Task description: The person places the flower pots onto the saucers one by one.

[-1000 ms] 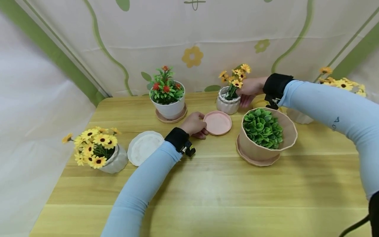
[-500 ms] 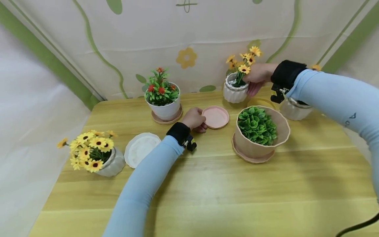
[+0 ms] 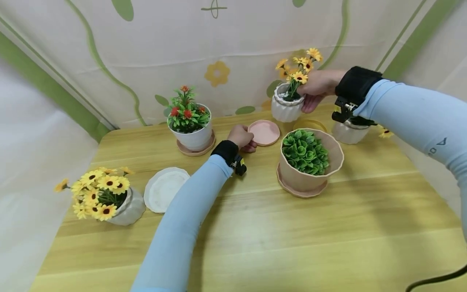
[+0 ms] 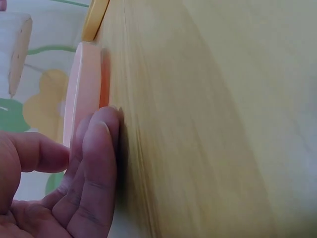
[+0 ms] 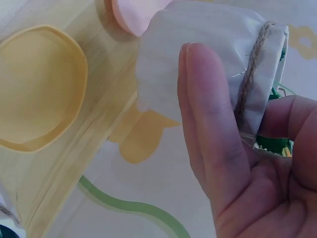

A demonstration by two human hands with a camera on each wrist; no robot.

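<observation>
My left hand (image 3: 240,137) pinches the near-left rim of a small round pink saucer (image 3: 264,133), thumb above and fingertips below. In the left wrist view a narrow shadow lies under the saucer's edge (image 4: 88,74). At the back of the table, my right hand (image 3: 318,87) grips a small white flower pot (image 3: 286,108) with yellow-orange artificial flowers (image 3: 300,76). Its thumb is inside the mouth and its fingers lie along the outer wall, near a twine band (image 5: 253,69). The pot hangs off the table, behind and right of the pink saucer.
A yellow saucer (image 3: 310,124) lies behind a large beige pot (image 3: 303,182) of green leaves. Red-flowered white pot (image 3: 197,140) stands left on its saucer. A white plate (image 3: 157,194) and yellow daisy pot (image 3: 129,209) are front left; another white pot (image 3: 348,132) is right.
My right hand has lifted the flower pot off the table. The pink saucer, pinched in my left hand, has shifted toward the back and slightly right. The head view has turned a little.
</observation>
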